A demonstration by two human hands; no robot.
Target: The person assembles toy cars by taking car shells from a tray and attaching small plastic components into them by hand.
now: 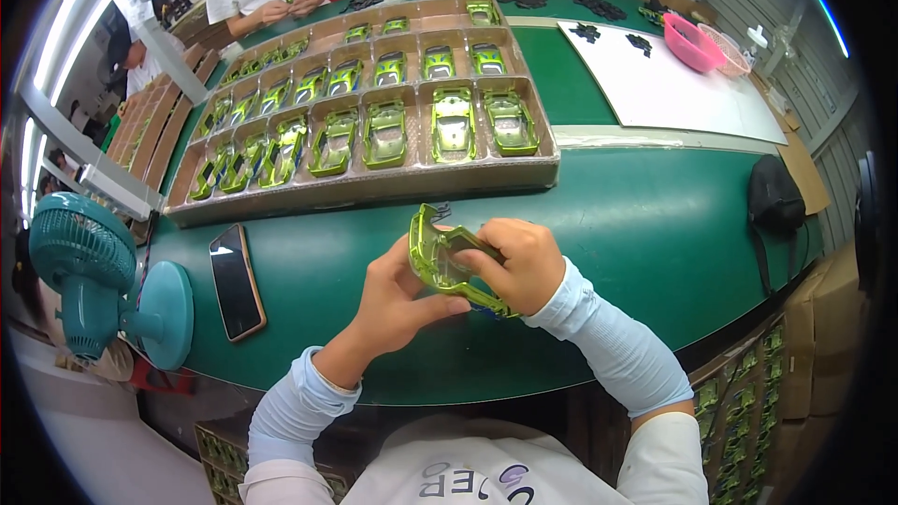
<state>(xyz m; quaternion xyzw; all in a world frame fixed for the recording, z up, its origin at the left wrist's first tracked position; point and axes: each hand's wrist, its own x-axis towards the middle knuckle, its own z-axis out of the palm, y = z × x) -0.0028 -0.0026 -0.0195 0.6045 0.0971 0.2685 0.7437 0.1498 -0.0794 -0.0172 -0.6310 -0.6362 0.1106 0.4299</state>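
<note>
Between my two hands, above the green table [617,215], is a lime-green toy car body shell [426,257], its hollow underside showing. My left hand [398,295] grips it from the left, thumb along its lower edge. My right hand [519,266] holds the other end, with thumb and fingers reaching into the hollow; whether they pinch a small part there is hidden. Just beyond my hands stands a divided cardboard tray [374,189] holding rows of similar green car shells [384,134] in clear compartments.
A phone [236,282] and a teal fan [82,252] are at the left. At the right lie a white board [673,93] with black parts [640,44], a pink basket [692,43] and a black pouch [774,194]. Co-workers' hands [273,11] show across the table.
</note>
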